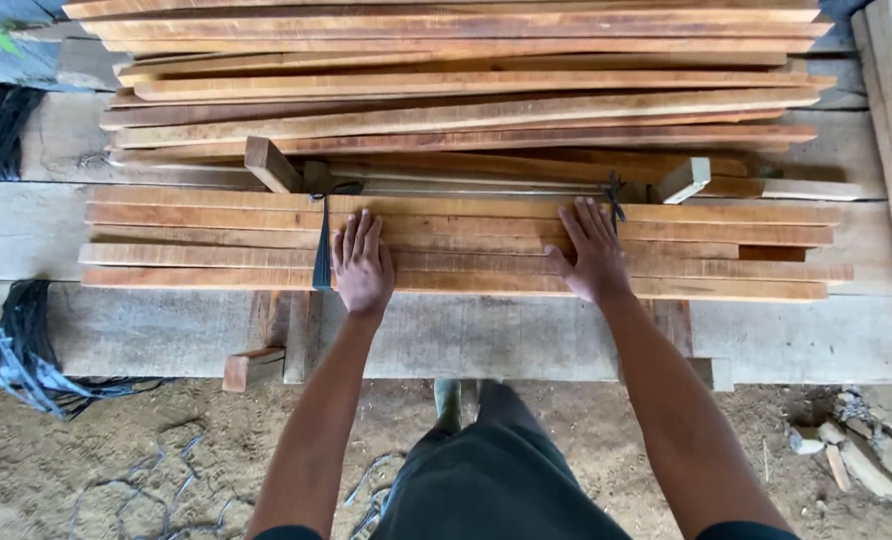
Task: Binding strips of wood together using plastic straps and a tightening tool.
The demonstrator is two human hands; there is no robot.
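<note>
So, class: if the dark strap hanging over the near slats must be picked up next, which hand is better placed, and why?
Probably the left. The left hand lies flat on the near slats, its fingers right beside the dark strap. The right hand also lies flat, well off to the other side.

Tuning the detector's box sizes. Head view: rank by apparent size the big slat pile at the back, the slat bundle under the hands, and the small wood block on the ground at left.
1. Back slat pile, largest.
2. Slat bundle under the left hand and right hand; similar width to the pile but covers less area.
3. Wood block, smallest by far.
</note>
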